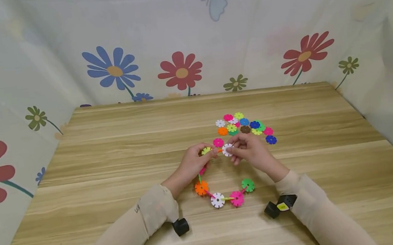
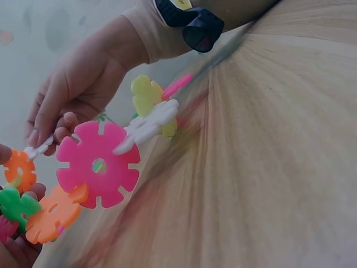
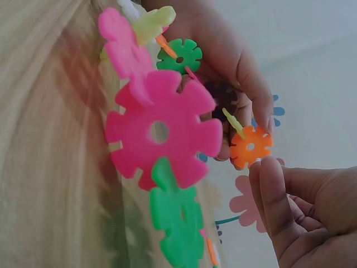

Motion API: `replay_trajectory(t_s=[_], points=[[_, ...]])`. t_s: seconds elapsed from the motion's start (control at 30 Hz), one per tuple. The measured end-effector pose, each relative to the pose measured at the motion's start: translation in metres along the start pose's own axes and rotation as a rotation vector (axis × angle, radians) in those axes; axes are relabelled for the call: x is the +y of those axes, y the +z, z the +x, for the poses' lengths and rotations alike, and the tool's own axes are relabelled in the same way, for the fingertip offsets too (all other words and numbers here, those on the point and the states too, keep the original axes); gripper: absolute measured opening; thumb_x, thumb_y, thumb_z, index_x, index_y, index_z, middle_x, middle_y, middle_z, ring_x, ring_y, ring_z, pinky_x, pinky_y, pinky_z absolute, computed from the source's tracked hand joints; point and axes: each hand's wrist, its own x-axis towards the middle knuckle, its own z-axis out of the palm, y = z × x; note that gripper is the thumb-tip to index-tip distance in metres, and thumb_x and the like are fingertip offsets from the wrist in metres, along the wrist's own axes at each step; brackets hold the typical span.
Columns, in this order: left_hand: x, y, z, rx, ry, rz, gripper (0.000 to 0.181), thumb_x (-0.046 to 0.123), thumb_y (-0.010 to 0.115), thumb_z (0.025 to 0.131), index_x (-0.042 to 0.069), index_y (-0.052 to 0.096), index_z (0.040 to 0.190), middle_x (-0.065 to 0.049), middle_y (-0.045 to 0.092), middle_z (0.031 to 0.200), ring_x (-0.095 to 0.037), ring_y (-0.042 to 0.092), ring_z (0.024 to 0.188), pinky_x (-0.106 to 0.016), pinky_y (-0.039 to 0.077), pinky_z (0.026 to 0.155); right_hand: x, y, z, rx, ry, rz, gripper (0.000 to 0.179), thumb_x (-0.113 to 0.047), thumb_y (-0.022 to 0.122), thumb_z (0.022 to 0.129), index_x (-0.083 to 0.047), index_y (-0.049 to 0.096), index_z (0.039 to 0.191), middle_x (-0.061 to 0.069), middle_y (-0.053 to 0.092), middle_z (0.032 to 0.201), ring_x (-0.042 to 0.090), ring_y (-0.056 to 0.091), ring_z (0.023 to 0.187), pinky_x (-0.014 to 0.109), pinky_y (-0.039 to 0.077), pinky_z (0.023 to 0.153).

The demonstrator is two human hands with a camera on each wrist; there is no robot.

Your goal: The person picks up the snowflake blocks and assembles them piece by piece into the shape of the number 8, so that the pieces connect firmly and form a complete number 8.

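Observation:
My left hand [image 1: 194, 161] grips one end of a chain of notched plastic discs, beside a yellow disc [image 1: 206, 150]. Between the hands, an orange disc [image 3: 252, 147] is pinched at its edge by the left fingers. My right hand [image 1: 254, 152] pinches a white disc [image 1: 225, 147] against the orange one; whether their slots are joined cannot be seen. Down from the left hand curves the chain, with an orange disc [image 1: 201, 188], a white disc [image 1: 218, 200], a pink disc [image 1: 237, 198] and a green end disc [image 1: 248, 185]. Fingers hide part of the chain.
Loose discs in several colours lie beyond the right hand, among them a brown disc [image 1: 245, 129], a dark blue disc [image 1: 271, 139] and a pink disc [image 1: 218, 142]. A wooden table [image 1: 113, 146] carries everything, with a flower-printed curtain [image 1: 145, 32] behind it.

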Motion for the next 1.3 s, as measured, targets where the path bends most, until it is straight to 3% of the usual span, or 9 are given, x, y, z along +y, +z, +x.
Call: replay_trajectory(t_s=[0.13,0.47,0.77,1.07,1.17,1.3], points=[[0.002,0.0,-0.002,-0.016,0.015,0.055,0.028,0.032,0.061,0.095,0.007,0.068,0.106,-0.011,0.058,0.065,-0.011,0.046,0.053,-0.021,0.038,0.053,0.002,0.002,-0.001,-0.011,-0.007,0.026,0.02,0.001,0.06,0.092,0.014,0.055,0.106,0.034,0.061,0.085,0.008,0.062,0.058,0.027,0.057,0.057],[0.004,0.0,-0.007,-0.06,0.007,0.043,0.029,0.029,0.058,0.097,0.007,0.065,0.114,-0.011,0.059,0.072,-0.011,0.045,0.055,-0.019,0.036,0.049,0.004,0.011,-0.001,0.011,0.026,0.092,0.017,0.001,0.059,0.092,0.015,0.057,0.102,0.034,0.063,0.085,0.006,0.062,0.057,0.026,0.057,0.058],[0.003,0.002,-0.005,-0.065,0.015,0.024,0.026,0.028,0.057,0.097,0.007,0.064,0.11,-0.011,0.06,0.08,-0.011,0.048,0.06,-0.019,0.037,0.05,0.005,0.013,-0.001,0.029,0.039,0.132,0.018,0.0,0.058,0.093,0.014,0.057,0.105,0.007,0.065,0.075,0.006,0.061,0.058,0.023,0.056,0.058],[0.003,0.002,-0.002,-0.032,0.025,-0.036,0.028,0.028,0.06,0.096,0.005,0.064,0.112,-0.02,0.065,0.085,-0.012,0.053,0.06,-0.02,0.04,0.052,0.003,0.006,0.001,0.029,0.007,0.147,0.032,-0.001,0.054,0.095,0.013,0.051,0.124,0.017,0.064,0.086,0.009,0.065,0.065,0.027,0.058,0.063],[0.004,0.001,-0.002,-0.03,0.028,-0.049,0.029,0.026,0.06,0.095,0.004,0.062,0.113,-0.024,0.066,0.091,-0.012,0.055,0.059,-0.02,0.043,0.052,0.002,0.005,0.001,0.053,0.012,0.144,0.029,-0.001,0.056,0.095,0.013,0.051,0.119,0.018,0.063,0.089,0.01,0.065,0.067,0.027,0.058,0.063],[0.005,0.0,-0.003,-0.063,0.023,-0.075,0.031,0.027,0.059,0.096,0.003,0.06,0.115,-0.026,0.065,0.088,-0.015,0.057,0.055,-0.024,0.047,0.049,0.001,0.004,0.0,0.072,0.0,0.117,0.021,0.0,0.058,0.093,0.012,0.054,0.11,0.021,0.064,0.09,0.01,0.065,0.068,0.025,0.057,0.061]])
